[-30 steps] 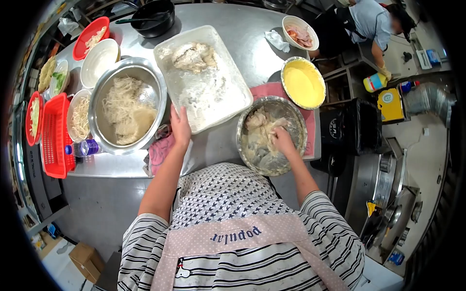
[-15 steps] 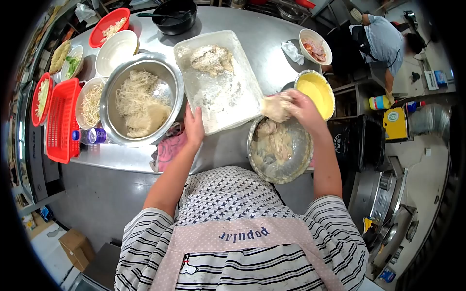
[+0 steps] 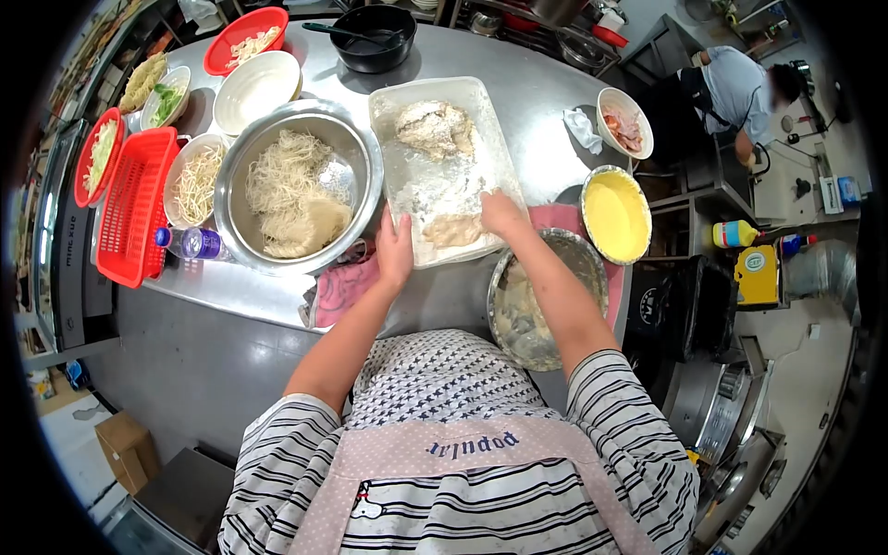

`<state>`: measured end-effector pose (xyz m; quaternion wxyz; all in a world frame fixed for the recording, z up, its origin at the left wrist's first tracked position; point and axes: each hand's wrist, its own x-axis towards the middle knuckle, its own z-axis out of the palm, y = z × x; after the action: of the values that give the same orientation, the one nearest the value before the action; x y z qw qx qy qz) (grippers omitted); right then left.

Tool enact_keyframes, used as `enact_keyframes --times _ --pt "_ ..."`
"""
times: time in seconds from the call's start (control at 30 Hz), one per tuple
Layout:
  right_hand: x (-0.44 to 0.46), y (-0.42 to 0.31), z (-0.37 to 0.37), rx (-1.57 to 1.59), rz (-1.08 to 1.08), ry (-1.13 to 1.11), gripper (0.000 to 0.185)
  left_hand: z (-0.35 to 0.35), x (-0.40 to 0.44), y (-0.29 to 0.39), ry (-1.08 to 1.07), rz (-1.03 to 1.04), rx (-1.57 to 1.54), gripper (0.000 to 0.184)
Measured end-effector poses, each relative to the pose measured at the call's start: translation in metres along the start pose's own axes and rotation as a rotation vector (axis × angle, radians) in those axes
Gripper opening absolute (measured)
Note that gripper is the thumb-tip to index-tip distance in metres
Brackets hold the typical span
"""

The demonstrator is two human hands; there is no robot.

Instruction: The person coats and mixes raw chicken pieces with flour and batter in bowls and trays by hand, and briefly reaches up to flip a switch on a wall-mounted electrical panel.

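A white rectangular tray [image 3: 511, 176] dusted with flour stands before me. Near its far end lies a flour-coated piece of meat [image 3: 435, 129]. A second, wet-looking piece of battered meat [image 3: 452, 230] is stretched out at the near end. My right hand [image 3: 504, 218] reaches over the tray's right wall, fingers closed at this piece's right end; the fingertips are partly hidden. My left hand [image 3: 395, 250] grips the near left corner of the tray. Under my right forearm, a metal bowl [image 3: 518, 319] smeared with pale batter sits at the table edge.
A steel bowl of thin noodles [image 3: 368, 185] stands left of the tray. Further left are a red basket [image 3: 139, 208], a bowl of bean sprouts [image 3: 194, 180] and a bottle [image 3: 199, 244]. A yellow-filled bowl [image 3: 615, 217] and a meat bowl [image 3: 625, 123] stand right. Another person [image 3: 735, 88] works beyond.
My right hand has carried the battered meat from above the metal bowl leftward into the tray's near end. My left hand stays at the tray. The whole view has shifted slightly.
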<state>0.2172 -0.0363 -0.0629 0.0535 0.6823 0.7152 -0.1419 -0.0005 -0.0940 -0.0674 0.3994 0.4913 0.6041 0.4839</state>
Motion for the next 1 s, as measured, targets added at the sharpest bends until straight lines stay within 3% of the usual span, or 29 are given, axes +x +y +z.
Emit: enact_keyframes --times 0.13,0.2,0.33,0.43,0.5,0.63,0.8,0.87,0.9,0.93,1.0 --pt "0.005 -0.007 0.016 0.019 0.152 0.026 0.025 0.0 0.0 0.004 -0.008 -0.042 -0.007 0.049" --pt "0.006 -0.014 0.0 0.147 0.098 -0.333 0.027 0.0 0.0 0.003 -0.007 -0.045 -0.014 0.05" --pt "0.008 -0.009 0.013 0.129 0.03 -0.351 0.034 -0.001 0.0 0.002 -0.015 -0.033 -0.006 0.05" --pt "0.001 -0.009 -0.02 0.414 -0.085 -0.262 0.041 0.001 0.001 -0.006 -0.016 -0.018 -0.005 0.05" --pt "-0.007 -0.017 -0.061 0.599 0.037 -0.181 0.043 0.001 0.001 -0.013 -0.005 -0.002 0.004 0.051" --pt "-0.011 -0.021 -0.098 0.402 -0.123 -0.199 0.04 -0.001 0.0 -0.004 -0.008 -0.007 0.016 0.051" --pt "-0.016 -0.058 -0.068 0.202 -0.063 -0.227 0.031 -0.005 0.001 0.006 -0.081 -0.118 -0.014 0.05" --pt "-0.019 -0.064 -0.064 0.283 -0.214 -0.483 0.036 -0.002 0.001 -0.004 -0.071 -0.087 0.006 0.051" --pt "-0.012 -0.053 -0.048 0.237 -0.373 -0.344 0.033 -0.002 0.001 -0.007 -0.067 -0.091 0.007 0.051" --pt "-0.002 -0.041 -0.035 0.237 -0.375 -0.348 0.033 -0.001 0.001 -0.009 -0.04 -0.058 0.033 0.051" --pt "0.01 -0.029 -0.033 0.085 -0.095 -0.342 0.032 -0.002 -0.001 -0.003 -0.018 -0.023 0.058 0.052"
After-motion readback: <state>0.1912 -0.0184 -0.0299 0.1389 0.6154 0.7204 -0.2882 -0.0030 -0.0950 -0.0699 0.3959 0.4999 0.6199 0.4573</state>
